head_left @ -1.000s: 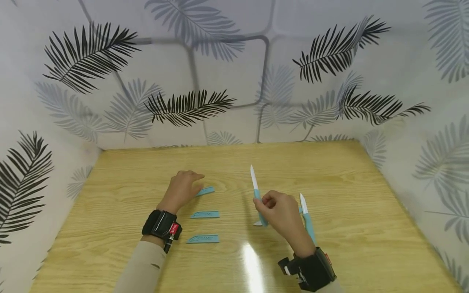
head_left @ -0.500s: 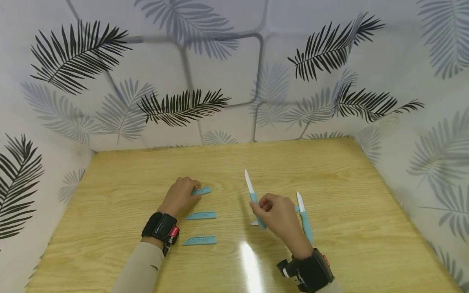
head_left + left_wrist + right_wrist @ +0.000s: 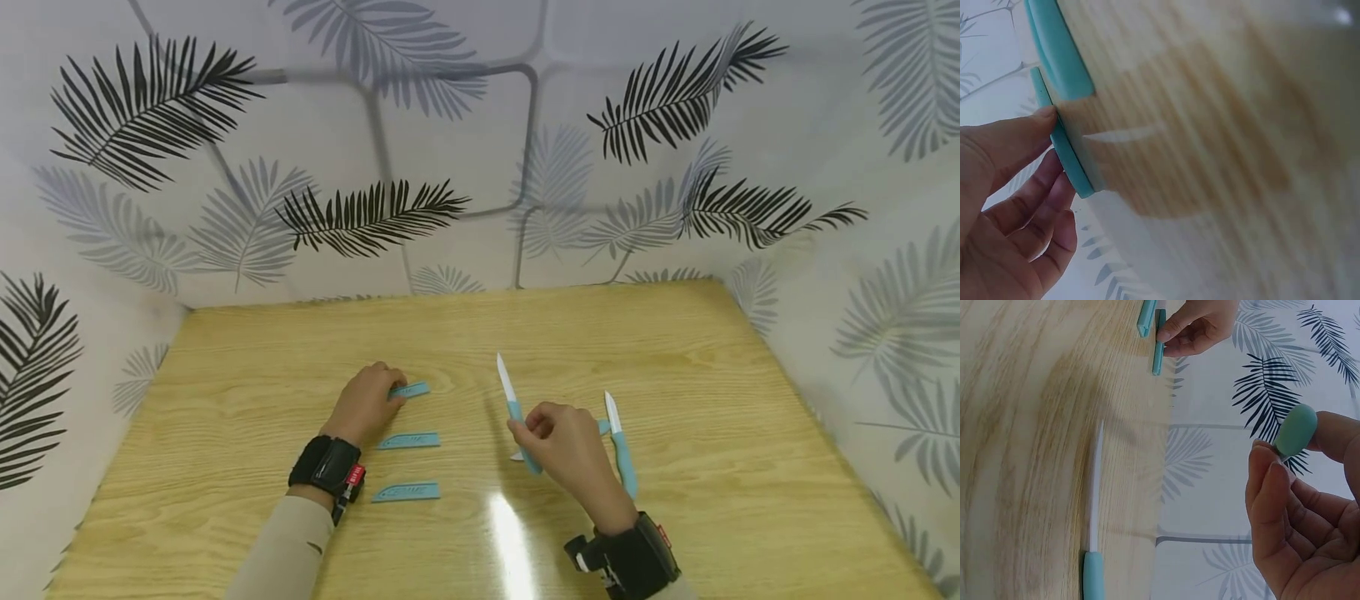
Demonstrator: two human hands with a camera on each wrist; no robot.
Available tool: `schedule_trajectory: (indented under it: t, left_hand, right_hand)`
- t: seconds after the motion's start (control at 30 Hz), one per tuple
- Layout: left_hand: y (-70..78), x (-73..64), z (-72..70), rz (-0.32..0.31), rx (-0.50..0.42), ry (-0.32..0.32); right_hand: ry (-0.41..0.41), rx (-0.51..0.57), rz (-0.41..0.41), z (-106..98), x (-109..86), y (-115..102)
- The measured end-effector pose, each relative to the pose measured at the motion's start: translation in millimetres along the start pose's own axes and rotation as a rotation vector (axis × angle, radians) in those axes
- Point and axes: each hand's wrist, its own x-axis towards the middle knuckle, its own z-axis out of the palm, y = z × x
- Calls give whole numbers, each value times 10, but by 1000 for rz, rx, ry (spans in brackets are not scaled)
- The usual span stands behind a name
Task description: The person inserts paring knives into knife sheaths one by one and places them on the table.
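My left hand pinches the farthest of three turquoise blade covers between thumb and fingers. In the left wrist view this blade cover is seen edge-on, a second cover beside it. My right hand grips a paring knife by its turquoise handle, white blade bare and pointing up and away. The right wrist view shows the rounded handle end between thumb and fingers. Behind this hand lies another knife, mostly hidden, its white tip showing left of the held handle.
To the right of my right hand a third paring knife lies on the wood-grain table. The middle cover and the nearest cover lie in a column below my left hand. A leaf-patterned backdrop encloses the back and sides.
My left hand has lowered its outstretched fingers and taken hold of the far blade cover. The right hand keeps its grip on the knife, nearly still; the head view has shifted slightly.
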Motion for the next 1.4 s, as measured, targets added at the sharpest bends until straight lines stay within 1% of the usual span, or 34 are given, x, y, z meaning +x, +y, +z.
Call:
schedule_trajectory:
  t: [0.2,0.43,0.6,0.73,0.87,0.97,1.1,1.23,1.4]
  left_hand:
    - [-21,-34,-19,-3,-12,5]
    - [-55,-98,-40,6,-7,17]
    - [-60,-150,-72,43,34,61]
    - [-12,-149,-143,76,67,102]
    - [67,-178,-263,91,20,122]
    - [137,-228,-359,93,-57,134]
    - [238,-295,-450,130,-130,145]
    - [311,-344,-495,165,-153,142]
    - [335,-386,-517,160,-153,159]
  right_hand:
    - [-12,19,11,32,-9,-8]
    - [-21,39,-4,75,-19,-25]
    - [-31,50,2,102,-28,-37]
    - [-27,40,-5,119,-32,-47]
    - [-19,40,-19,140,-41,-58]
    - [-16,46,-30,149,-47,-59]
    - [-12,54,-25,149,-53,-36]
    - [-5,64,-17,148,-59,-12]
    - [-12,94,-27,137,-68,-20]
